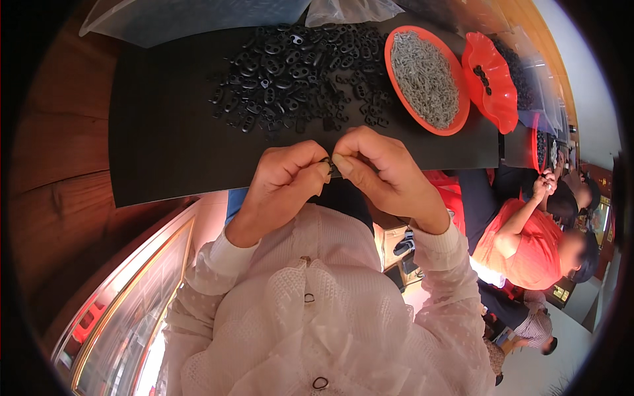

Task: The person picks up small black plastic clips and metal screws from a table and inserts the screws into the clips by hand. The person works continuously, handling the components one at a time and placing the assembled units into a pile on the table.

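Just over the near edge of the black table (172, 152), both my hands meet at a small black plastic piece (331, 166). My left hand (287, 181) pinches it between thumb and forefinger. From the other side, the thumb and forefinger of my right hand (389, 171) close at the same piece; the fingertips cover most of it. Beyond my hands spreads a loose pile of black plastic pieces (284, 72), many oval with holes. Right of the pile, an orange-red bowl (464, 99) holds many small silvery metal parts (422, 79), too fine to tell apart.
A red wavy-rimmed dish (498, 99) with a few black pieces stands beside the bowl. Along the far edge are a translucent bin (198, 20) and a clear plastic bag (350, 10). At right sits a person in an orange-red shirt (528, 244), with others beyond.
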`<state>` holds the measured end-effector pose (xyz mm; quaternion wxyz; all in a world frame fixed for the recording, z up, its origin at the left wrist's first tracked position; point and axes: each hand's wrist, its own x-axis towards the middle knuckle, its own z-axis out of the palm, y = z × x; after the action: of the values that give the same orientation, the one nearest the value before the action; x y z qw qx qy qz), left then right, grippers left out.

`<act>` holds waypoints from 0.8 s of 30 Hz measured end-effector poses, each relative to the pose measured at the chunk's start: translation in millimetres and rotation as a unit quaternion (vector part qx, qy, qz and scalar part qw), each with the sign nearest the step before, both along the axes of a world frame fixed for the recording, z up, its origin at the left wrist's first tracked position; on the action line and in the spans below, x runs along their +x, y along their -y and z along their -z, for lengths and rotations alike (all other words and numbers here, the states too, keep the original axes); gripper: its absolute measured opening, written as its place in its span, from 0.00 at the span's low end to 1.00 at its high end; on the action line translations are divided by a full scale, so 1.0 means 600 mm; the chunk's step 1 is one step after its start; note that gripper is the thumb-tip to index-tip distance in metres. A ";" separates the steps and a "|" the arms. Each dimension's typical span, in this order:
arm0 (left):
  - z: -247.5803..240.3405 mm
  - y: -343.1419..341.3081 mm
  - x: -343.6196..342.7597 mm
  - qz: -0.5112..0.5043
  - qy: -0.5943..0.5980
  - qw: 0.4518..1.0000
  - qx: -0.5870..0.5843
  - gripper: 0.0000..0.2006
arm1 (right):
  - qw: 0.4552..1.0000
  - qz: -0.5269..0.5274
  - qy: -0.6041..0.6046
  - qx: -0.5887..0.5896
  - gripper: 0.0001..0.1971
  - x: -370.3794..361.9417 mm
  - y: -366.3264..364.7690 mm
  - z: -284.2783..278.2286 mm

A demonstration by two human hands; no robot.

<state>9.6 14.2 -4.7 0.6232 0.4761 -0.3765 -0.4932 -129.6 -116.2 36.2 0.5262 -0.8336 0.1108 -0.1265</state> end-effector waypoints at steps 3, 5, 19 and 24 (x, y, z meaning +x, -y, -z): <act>0.000 0.001 -0.001 -0.004 0.008 1.000 -0.003 0.04 | 0.999 -0.012 0.014 -0.034 0.05 0.003 0.000 0.003; 0.001 0.002 -0.002 -0.008 0.012 1.000 -0.003 0.04 | 0.999 -0.012 0.010 -0.043 0.04 0.004 -0.001 0.004; 0.002 0.001 -0.003 0.000 0.053 0.998 -0.018 0.06 | 0.997 0.038 -0.043 -0.042 0.04 -0.011 0.051 -0.006; 0.002 0.002 -0.003 0.004 0.044 0.999 -0.012 0.06 | 0.952 0.074 -0.069 -0.288 0.02 0.011 0.115 -0.011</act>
<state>7.9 13.0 -5.8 0.6097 0.4886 -0.4116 -0.4693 -123.3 -185.5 42.9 0.2436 -0.9460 0.1669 -0.1336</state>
